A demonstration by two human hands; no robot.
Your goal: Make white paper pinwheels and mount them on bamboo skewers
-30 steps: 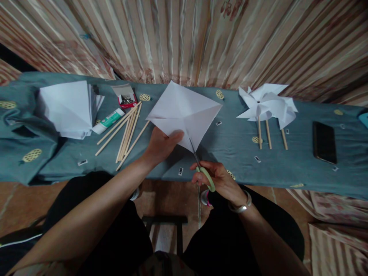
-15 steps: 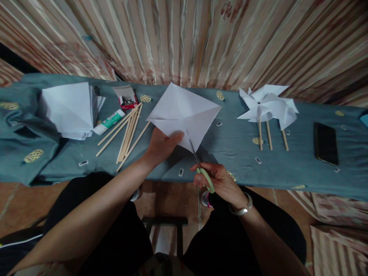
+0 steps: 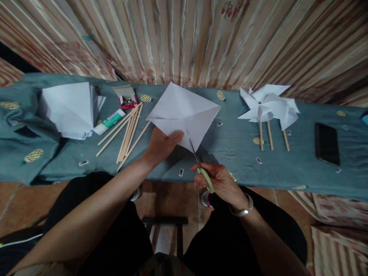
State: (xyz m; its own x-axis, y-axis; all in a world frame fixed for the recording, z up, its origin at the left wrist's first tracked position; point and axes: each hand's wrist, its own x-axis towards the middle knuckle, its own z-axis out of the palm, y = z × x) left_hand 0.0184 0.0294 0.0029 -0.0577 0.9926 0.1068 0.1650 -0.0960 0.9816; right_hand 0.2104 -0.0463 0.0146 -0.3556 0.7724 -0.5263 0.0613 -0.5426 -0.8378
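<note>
A creased square sheet of white paper point(image 3: 184, 105) is held up over the table, one corner pointing toward me. My left hand point(image 3: 165, 143) grips its near left side, thumb on top and the other fingers underneath, hidden. A slit runs inward from the paper's left corner. My right hand point(image 3: 215, 180) has its fingers through the pale green handles of a pair of scissors point(image 3: 206, 180). The scissors' blades meet the paper at its near corner, one blade showing on top and the tip pointing toward the middle.
On the left lie a stack of white paper point(image 3: 67, 111), a glue stick point(image 3: 110, 120), a red box of small metal pins point(image 3: 128, 100) and several wooden sticks point(image 3: 129, 134). Paper pinwheels point(image 3: 268, 103) on sticks and a black phone point(image 3: 327, 143) lie right. A pleated curtain point(image 3: 184, 42) hangs behind.
</note>
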